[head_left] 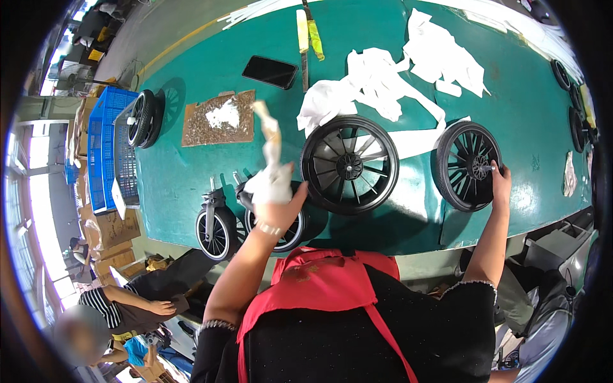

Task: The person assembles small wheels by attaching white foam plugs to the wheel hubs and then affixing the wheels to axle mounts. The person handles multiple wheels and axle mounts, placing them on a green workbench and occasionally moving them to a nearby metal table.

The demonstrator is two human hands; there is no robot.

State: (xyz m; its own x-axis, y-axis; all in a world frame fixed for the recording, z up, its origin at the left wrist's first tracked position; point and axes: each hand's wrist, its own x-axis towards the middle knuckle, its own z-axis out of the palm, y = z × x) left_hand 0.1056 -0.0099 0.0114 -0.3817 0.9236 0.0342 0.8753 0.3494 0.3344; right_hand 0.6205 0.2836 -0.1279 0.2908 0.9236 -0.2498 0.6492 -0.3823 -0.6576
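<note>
My left hand (pixel 280 214) is closed round a crumpled white rag (pixel 271 185). A narrow, yellow-stained length (pixel 267 127) sticks up from the rag; I cannot tell whether it is cloth or a wrapped tool. To the right of that hand, close to its thumb, lies a black spoked wheel (pixel 349 203), flat on the table. My right hand (pixel 502 184) grips a second spoked wheel (pixel 471 205) at its right side, near the metal axle pin (pixel 488 168). That wheel is tilted. Below my left hand is a wheel with a fork (pixel 292 239), partly covered by it.
Another forked wheel (pixel 216 239) stands at the green table's (pixel 396 233) near edge. A stained brown board (pixel 195 131), a phone (pixel 271 71), yellow-handled tools (pixel 315 39) and white cloths (pixel 377 73) lie farther off. Blue crates (pixel 105 150) are left; a co-worker's hand (pixel 161 307) is lower left.
</note>
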